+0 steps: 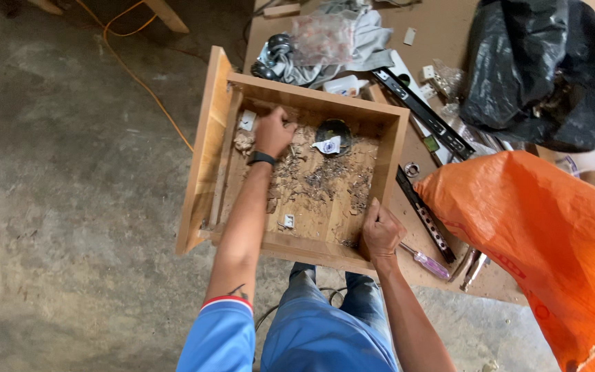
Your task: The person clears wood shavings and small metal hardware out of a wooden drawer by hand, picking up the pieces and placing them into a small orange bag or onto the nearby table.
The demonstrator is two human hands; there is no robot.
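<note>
Left hand [273, 132]: reaching into the wooden drawer [209, 138], near its far left corner; fingers [285, 118] curled together, whether pinching anything cannot be told; black wristband [261, 158] on the wrist
Right hand [381, 231]: gripping the drawer's near right corner; fingers [370, 219] bent and pressed around the wall edge
Wooden drawer: open-topped box of light wood, partly on the counter [442, 27], partly out over the concrete floor [70, 207]; held between both hands
Drawer contents: wood shavings and debris [325, 176] spread over the bottom, just right of the left fingers; dark round object [333, 131] with a white scrap [328, 145], farther right of those fingers; small white piece [246, 121] just left of them; another white piece [288, 221] near the front wall
Screwdriver [425, 262]: purple clear handle, lying on the counter just right of the right fingers
Metal drawer slides [425, 217]: dark perforated rails, right of the drawer wall, beyond the right fingers
Orange sack [552, 234]: large, far right of the right hand
Black plastic bag [542, 69]: on the counter, far right, well apart from both hands
Grey cloth [363, 41]: beyond the drawer's far wall, past the left fingers
Orange cord [136, 72]: across the floor, far left of the left fingers
</note>
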